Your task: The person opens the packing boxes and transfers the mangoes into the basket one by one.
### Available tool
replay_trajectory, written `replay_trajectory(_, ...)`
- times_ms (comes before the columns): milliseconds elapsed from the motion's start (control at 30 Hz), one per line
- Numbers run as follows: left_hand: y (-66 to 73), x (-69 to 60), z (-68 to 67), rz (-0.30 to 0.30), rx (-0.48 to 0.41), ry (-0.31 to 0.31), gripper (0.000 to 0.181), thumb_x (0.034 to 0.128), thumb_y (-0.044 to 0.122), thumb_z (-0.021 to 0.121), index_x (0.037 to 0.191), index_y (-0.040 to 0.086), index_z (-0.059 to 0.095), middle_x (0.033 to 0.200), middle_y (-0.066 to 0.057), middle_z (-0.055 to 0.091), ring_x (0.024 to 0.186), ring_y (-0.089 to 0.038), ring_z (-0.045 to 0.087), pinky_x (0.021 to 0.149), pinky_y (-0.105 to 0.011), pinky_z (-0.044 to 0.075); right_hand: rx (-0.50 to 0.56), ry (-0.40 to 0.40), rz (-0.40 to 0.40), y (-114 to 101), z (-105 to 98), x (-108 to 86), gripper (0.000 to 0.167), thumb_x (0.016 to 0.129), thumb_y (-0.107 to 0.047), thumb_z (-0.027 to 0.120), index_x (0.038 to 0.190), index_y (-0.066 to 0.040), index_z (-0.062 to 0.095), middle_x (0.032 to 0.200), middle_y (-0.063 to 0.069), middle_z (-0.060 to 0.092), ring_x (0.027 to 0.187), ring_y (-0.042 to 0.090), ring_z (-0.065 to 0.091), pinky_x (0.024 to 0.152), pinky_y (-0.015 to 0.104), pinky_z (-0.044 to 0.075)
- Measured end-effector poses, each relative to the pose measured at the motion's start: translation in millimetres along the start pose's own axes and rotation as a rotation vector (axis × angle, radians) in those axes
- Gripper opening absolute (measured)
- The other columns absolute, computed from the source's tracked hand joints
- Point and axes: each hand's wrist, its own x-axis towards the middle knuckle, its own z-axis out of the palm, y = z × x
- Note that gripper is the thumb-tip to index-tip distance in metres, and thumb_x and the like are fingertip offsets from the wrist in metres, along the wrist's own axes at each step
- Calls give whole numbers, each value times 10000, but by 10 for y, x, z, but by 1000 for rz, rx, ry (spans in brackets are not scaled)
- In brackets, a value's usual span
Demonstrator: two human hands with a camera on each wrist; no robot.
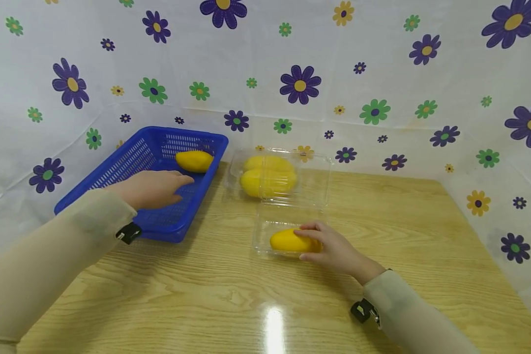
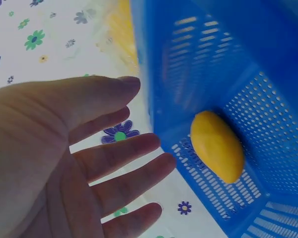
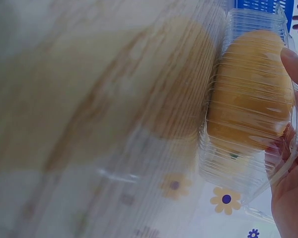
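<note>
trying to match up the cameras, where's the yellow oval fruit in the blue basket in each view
Head: left of centre, the yellow oval fruit lies at the far end of the blue perforated plastic basket.
Left wrist: the fruit is right of centre, on the basket's floor.
Right wrist: not in it.
Shared landmark: the basket, partly seen at top right in the right wrist view.

Tabletop (image 1: 221,290): pale yellow wood-grain, glossy, bright glare patch at near centre. Blue slotted plastic basket (image 1: 165,233) stands at left rear. Clear hinged clamshell (image 1: 287,216) mid-table, lid raised toward the back. Second clear container (image 1: 232,172) just behind it, toward the basket.
</note>
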Motion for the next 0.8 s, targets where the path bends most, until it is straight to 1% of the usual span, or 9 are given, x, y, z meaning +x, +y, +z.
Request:
replay_trajectory(200, 131, -3, -56, 11, 1, 15, 469, 898, 144, 613, 1330, 18, 482, 1276, -214, 528, 1157, -381, 499, 910, -528, 434, -6, -6, 0, 10, 1, -2, 517, 801, -212, 743, 1271, -75, 577, 1253, 97, 513, 1105, 251, 517, 949, 428, 432)
replay_trajectory(333, 239, 21, -78, 19, 10, 5, 473, 899, 156, 617, 1333, 23, 481, 1276, -211, 529, 1149, -368, 511, 895, -510, 451, 1, -4, 4, 0, -4, -4, 515, 797, -207, 747, 1267, -76, 581, 1254, 97, 512, 1107, 249, 515, 955, 425, 429)
replay_trajectory(600, 391, 108, -45, 37, 23, 18, 476, 896, 169, 629, 1330, 34, 487, 1277, -187, 533, 1093, -319, 560, 865, -474, 481, 0, -6, -4, 11, 7, 0, 516, 805, -219, 739, 1274, -81, 576, 1257, 94, 509, 1106, 247, 511, 951, 423, 430)
replay_trajectory(800, 505, 198, -26, 60, 18, 44, 453, 908, 144, 588, 1340, 60, 485, 1251, -162, 557, 1015, -286, 598, 831, -447, 506, 0, -3, -3, 17, 7, -4, 512, 800, -202, 744, 1269, -78, 580, 1249, 98, 513, 1098, 246, 514, 948, 420, 434)
